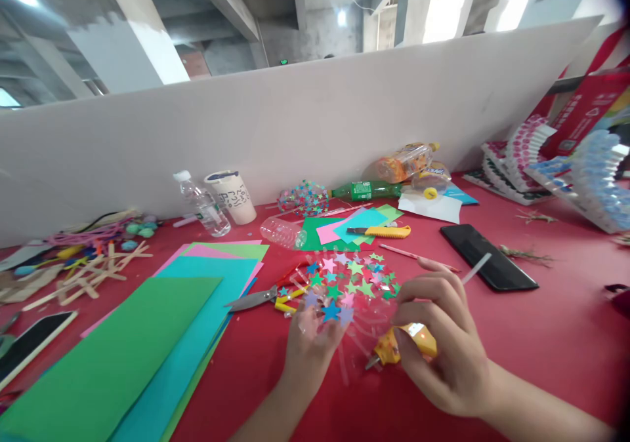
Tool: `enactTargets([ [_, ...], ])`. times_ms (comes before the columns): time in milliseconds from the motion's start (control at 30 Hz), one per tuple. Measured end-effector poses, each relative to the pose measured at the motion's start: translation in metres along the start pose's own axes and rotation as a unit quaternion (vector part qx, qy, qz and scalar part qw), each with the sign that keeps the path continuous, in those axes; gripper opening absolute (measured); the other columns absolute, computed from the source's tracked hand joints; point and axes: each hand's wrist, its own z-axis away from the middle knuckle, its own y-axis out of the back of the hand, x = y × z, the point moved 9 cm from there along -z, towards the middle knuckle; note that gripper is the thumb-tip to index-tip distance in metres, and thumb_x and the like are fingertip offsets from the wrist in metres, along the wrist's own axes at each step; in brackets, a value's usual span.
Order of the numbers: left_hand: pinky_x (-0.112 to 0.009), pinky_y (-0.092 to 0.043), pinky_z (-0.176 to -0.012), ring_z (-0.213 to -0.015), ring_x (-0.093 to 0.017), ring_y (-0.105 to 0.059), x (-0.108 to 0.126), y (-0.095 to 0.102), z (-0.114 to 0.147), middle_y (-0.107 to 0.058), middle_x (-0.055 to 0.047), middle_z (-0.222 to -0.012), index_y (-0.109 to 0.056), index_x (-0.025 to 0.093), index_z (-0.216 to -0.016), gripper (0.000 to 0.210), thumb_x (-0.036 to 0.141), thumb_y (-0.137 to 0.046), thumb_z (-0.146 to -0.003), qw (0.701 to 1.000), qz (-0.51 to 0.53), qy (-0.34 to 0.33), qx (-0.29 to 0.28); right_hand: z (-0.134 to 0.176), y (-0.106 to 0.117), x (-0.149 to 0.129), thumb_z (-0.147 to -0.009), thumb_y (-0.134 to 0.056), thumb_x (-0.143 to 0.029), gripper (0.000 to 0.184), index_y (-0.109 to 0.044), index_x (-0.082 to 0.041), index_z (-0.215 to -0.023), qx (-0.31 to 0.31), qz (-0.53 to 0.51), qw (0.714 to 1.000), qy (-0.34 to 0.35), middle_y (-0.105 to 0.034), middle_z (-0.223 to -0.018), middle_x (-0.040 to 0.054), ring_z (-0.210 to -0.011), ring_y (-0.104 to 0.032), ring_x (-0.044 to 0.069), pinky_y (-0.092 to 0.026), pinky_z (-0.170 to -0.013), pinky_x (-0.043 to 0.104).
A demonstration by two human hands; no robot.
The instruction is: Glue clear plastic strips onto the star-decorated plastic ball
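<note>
My left hand (pixel 315 340) is closed on the near side of a clear plastic piece covered with colourful paper stars (pixel 354 284). Thin transparent strips spread out from that piece and blur near my fingers. My right hand (pixel 443 337) hovers at its right side, thumb and fingertips pinched together; whatever they hold is too small to make out. Behind and below the right hand lies a yellow glue gun (pixel 388 350), its metal nozzle pointing to the lower left. A whitish glue stick (pixel 476 268) shows beyond my right hand, over the black phone's edge.
Scissors (pixel 256 298) lie left of the stars, beside stacked coloured paper (pixel 123 343). Farther back are a yellow utility knife (pixel 384 231), a green bottle (pixel 369 190), a cup (pixel 231 196) and a water bottle (pixel 201 206). A black phone (pixel 487 255) lies right; wooden sticks (pixel 93 275) lie left.
</note>
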Motion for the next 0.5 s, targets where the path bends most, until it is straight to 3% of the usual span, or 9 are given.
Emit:
enactTargets([
  [167,-0.026,-0.055,-0.072,-0.078,-0.018,-0.068,-0.001,0.008,-0.001,-0.071,-0.001,-0.083,-0.057,0.021,-0.090,0.039,0.033,-0.079,-0.060,0.999,-0.023,-0.012,0.030,-0.001,-0.006,0.000,-0.072,-0.059,-0.008,0.011,-0.058,-0.015,-0.081,-0.015,0.007,1.000,-0.013,-0.050,-0.086,0.0048,-0.083,-0.047,0.019,-0.029,-0.097,0.055],
  [300,-0.026,-0.055,-0.073,-0.083,-0.018,-0.068,-0.004,0.016,-0.003,-0.070,-0.003,-0.090,-0.056,0.021,-0.090,0.040,0.032,-0.079,-0.059,0.996,-0.055,-0.018,0.062,-0.002,-0.008,-0.003,-0.075,-0.063,-0.011,0.010,-0.061,-0.015,-0.083,-0.012,0.033,0.999,-0.010,-0.052,-0.088,0.0047,-0.084,-0.047,0.019,-0.028,-0.099,0.053],
  [500,-0.028,-0.054,-0.072,-0.077,-0.018,-0.067,0.001,0.009,-0.003,-0.070,-0.002,-0.081,-0.058,0.021,-0.087,0.031,0.036,-0.074,-0.066,0.994,-0.102,-0.020,0.024,0.001,-0.014,-0.006,-0.077,-0.061,-0.007,0.018,-0.063,-0.019,-0.091,-0.023,0.046,0.999,0.012,-0.056,-0.092,0.0035,-0.091,-0.049,0.019,-0.028,-0.104,0.051],
])
